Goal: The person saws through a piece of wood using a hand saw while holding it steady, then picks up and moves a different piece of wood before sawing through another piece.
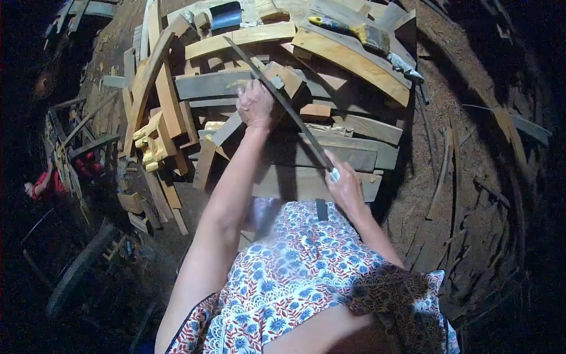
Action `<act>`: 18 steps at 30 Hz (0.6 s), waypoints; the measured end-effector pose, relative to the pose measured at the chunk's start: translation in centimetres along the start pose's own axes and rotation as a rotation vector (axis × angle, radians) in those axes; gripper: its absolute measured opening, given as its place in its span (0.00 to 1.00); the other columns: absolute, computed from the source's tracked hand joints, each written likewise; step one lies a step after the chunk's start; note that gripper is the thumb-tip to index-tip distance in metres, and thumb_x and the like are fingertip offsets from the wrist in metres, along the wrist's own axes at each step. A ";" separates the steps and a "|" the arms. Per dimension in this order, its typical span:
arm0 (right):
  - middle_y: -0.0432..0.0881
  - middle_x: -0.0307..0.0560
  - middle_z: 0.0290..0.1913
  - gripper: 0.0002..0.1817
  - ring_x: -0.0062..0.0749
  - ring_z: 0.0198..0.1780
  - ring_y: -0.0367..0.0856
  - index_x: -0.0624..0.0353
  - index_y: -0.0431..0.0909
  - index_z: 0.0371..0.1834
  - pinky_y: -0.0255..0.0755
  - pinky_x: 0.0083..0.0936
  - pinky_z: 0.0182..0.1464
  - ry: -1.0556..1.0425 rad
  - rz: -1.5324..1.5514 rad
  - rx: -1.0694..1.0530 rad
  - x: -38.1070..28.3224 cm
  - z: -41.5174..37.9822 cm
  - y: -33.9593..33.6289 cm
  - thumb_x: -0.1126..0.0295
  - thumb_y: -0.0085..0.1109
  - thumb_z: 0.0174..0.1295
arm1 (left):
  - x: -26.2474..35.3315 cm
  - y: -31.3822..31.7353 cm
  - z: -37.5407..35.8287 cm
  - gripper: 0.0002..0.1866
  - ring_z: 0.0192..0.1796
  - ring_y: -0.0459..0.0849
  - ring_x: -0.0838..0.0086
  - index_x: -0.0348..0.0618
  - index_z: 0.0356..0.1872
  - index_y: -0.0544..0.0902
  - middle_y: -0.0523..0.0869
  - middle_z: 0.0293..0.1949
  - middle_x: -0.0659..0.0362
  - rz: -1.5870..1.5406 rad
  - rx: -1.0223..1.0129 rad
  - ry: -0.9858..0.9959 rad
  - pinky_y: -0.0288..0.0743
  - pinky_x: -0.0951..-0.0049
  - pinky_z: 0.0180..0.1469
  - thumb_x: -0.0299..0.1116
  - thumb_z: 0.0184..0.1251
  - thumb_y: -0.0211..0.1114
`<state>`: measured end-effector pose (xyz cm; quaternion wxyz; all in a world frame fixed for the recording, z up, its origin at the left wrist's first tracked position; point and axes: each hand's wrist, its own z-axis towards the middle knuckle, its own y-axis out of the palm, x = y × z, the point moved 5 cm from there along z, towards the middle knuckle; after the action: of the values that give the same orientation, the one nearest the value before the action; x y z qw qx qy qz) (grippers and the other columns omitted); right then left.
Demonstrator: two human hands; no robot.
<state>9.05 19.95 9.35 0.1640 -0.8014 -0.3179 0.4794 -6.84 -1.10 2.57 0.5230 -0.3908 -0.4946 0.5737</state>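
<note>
A long flat metal file [277, 97] runs diagonally across a pile of wooden pieces. My left hand [254, 106] presses down on its far part, fingers curled over the blade and over a small grey wooden piece [227, 128] under it. My right hand [345, 186] grips the near end of the file, close to my body, with a ring on one finger. The file lies over grey planks [330, 150] stacked on the work surface. A flowered dress [295, 277] covers my lap below.
Curved yellow wooden parts [354, 62] and offcuts [156, 141] are heaped at the back and left. A yellow-handled brush [359, 32] lies on top at the back. Sawdust-strewn ground [466, 177] spreads to the right. A person in red [44, 186] is at the far left.
</note>
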 end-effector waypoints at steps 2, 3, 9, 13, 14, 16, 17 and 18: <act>0.76 0.62 0.33 0.27 0.55 0.35 0.76 0.44 0.68 0.59 0.71 0.42 0.39 -0.075 0.024 0.049 -1.9 3.1 0.4 0.73 0.54 0.53 | 0.2 -0.1 0.2 0.08 0.36 0.78 0.61 0.47 0.26 0.77 0.78 0.32 0.60 -0.006 0.012 0.014 0.75 0.63 0.36 0.37 0.57 0.54; 0.76 0.61 0.31 0.25 0.54 0.34 0.76 0.44 0.69 0.58 0.71 0.41 0.38 -0.162 0.042 0.101 -3.2 5.0 0.5 0.73 0.53 0.54 | 0.3 -0.1 0.4 0.08 0.36 0.78 0.61 0.47 0.26 0.77 0.78 0.32 0.60 -0.010 0.018 0.024 0.75 0.63 0.36 0.37 0.57 0.54; 0.77 0.63 0.32 0.25 0.58 0.35 0.76 0.45 0.70 0.57 0.71 0.43 0.40 -0.229 0.115 0.182 -4.1 6.3 1.4 0.71 0.55 0.52 | -0.2 0.4 0.6 0.09 0.38 0.78 0.61 0.47 0.26 0.77 0.78 0.31 0.58 -0.053 0.079 -0.040 0.75 0.59 0.35 0.37 0.59 0.53; 0.78 0.60 0.35 0.26 0.52 0.36 0.78 0.48 0.69 0.58 0.71 0.40 0.39 -0.009 0.018 0.040 1.0 -1.2 0.1 0.75 0.54 0.53 | 0.2 -0.3 0.5 0.08 0.35 0.78 0.62 0.47 0.24 0.77 0.78 0.29 0.58 -0.033 0.077 -0.056 0.75 0.61 0.34 0.37 0.58 0.53; 0.78 0.60 0.35 0.26 0.52 0.36 0.78 0.48 0.69 0.58 0.71 0.40 0.39 0.000 0.020 0.035 1.2 -1.4 0.1 0.75 0.54 0.53 | 0.2 -0.2 0.5 0.08 0.35 0.78 0.62 0.47 0.24 0.77 0.78 0.28 0.59 -0.027 0.094 -0.029 0.75 0.62 0.33 0.36 0.58 0.53; 0.77 0.60 0.33 0.25 0.50 0.35 0.78 0.48 0.69 0.58 0.71 0.39 0.39 -0.024 0.033 0.048 0.9 -1.8 -0.3 0.75 0.53 0.53 | 0.1 -0.1 0.6 0.08 0.33 0.78 0.62 0.47 0.23 0.77 0.78 0.28 0.59 -0.019 0.136 0.023 0.75 0.63 0.32 0.35 0.58 0.53; 0.77 0.61 0.33 0.25 0.51 0.35 0.78 0.48 0.69 0.58 0.71 0.40 0.39 -0.040 0.080 0.038 0.0 -0.3 -0.2 0.74 0.53 0.53 | 0.0 0.0 0.5 0.08 0.33 0.78 0.62 0.47 0.23 0.77 0.78 0.28 0.59 -0.018 0.123 0.036 0.75 0.63 0.32 0.35 0.58 0.53; 0.77 0.62 0.32 0.25 0.52 0.35 0.78 0.48 0.70 0.58 0.71 0.40 0.39 -0.056 0.126 0.030 -1.2 2.2 0.2 0.73 0.53 0.53 | 0.0 0.0 0.3 0.08 0.32 0.78 0.62 0.47 0.23 0.77 0.78 0.27 0.59 -0.023 0.129 0.057 0.74 0.64 0.32 0.36 0.58 0.53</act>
<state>6.80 18.87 8.94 0.1362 -0.8036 -0.2640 0.5157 -7.17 -1.18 2.68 0.5673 -0.3670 -0.4461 0.5870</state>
